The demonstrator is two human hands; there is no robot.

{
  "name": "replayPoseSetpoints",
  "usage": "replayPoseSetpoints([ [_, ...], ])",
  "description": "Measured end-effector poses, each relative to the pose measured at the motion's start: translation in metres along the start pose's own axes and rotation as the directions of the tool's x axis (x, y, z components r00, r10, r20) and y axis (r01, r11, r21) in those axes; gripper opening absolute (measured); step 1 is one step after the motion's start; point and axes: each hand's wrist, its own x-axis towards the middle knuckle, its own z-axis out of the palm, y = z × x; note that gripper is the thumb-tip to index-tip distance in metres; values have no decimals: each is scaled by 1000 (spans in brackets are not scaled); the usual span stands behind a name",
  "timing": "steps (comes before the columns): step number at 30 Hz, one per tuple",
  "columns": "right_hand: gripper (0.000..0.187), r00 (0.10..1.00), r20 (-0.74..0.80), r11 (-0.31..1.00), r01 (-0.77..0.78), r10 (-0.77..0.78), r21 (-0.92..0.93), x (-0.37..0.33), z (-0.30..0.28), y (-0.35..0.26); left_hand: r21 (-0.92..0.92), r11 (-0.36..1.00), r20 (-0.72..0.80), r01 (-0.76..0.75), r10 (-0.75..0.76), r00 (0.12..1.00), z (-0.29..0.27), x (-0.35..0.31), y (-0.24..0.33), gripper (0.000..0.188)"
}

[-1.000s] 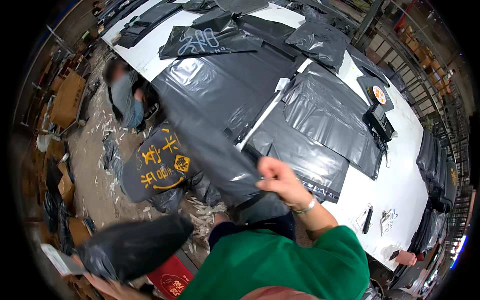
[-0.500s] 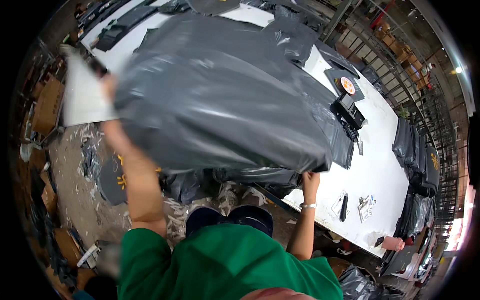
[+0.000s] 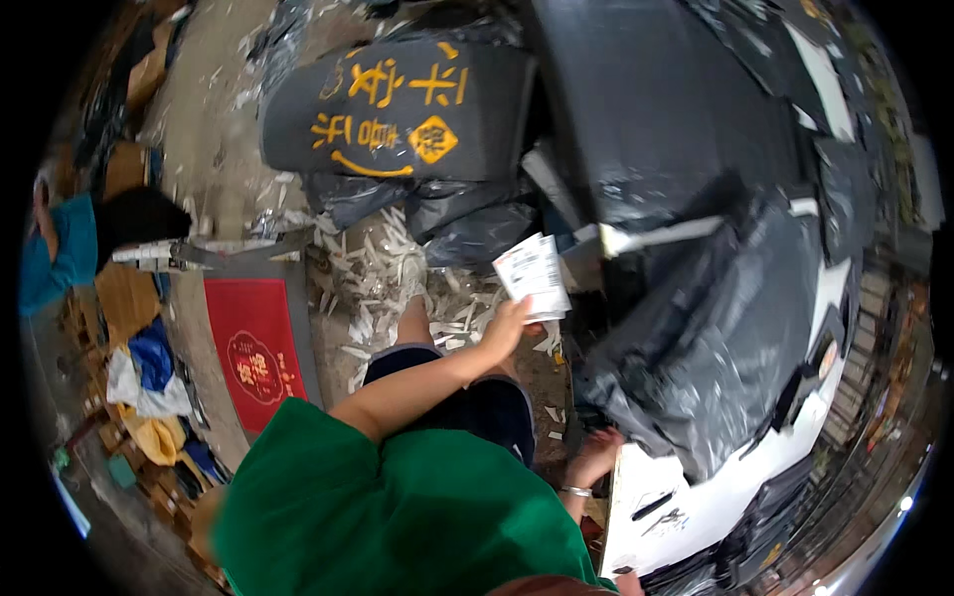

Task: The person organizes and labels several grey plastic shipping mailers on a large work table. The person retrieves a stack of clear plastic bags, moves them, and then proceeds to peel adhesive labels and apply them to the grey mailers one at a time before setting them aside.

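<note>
L hand (image 3: pixel 510 326): you're gripping white labels (image 3: pixel 535 278), out past your knees.
R hand (image 3: pixel 594 457): at edge of white table (image 3: pixel 626 536), just by corner of black bag (image 3: pixel 715 348); can't tell if it grips.
Bag: rumpled, on tabletop, L edge nr your R hand.
Room: scrap-strewn floor (image 3: pixel 550 392) btwn your legs & table.
Beyond: grey mat (image 3: pixel 397 119) w/ yellow characters ahead, red mat (image 3: pixel 253 343) L.

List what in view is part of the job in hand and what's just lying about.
Likely in the job:
white slips, in left hand
black bag, beside right hand

Likely just lying about:
grey mat
red mat
white scraps
</note>
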Motion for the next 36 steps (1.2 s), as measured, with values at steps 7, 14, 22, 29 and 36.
replayPoseSetpoints([
  [7, 26, 705, 705, 781, 396, 78, -483, 49, 242, 92, -571, 820, -666, 43, -494, 559, -279, 59, -140, 31],
  [14, 42, 629, 744, 234, 776, -225, -585, 179, 415, 110, -506, 862, -804, -32, -458, 378, -375, 217, -165, 45],
  [22, 60, 625, 770, -132, 759, -126, -638, 229, 452, 159, -576, 755, -787, -314, -408, 463, -404, 302, -207, 45],
  [29, 43, 765, 641, 663, 448, 62, -599, 172, 362, 226, -789, 547, -539, -279, -398, 742, -340, 252, -125, 45],
  [36, 32, 658, 695, 691, 358, 291, -628, 29, 280, 131, -869, 390, -472, -305, -467, 747, -276, 193, -60, 47],
])
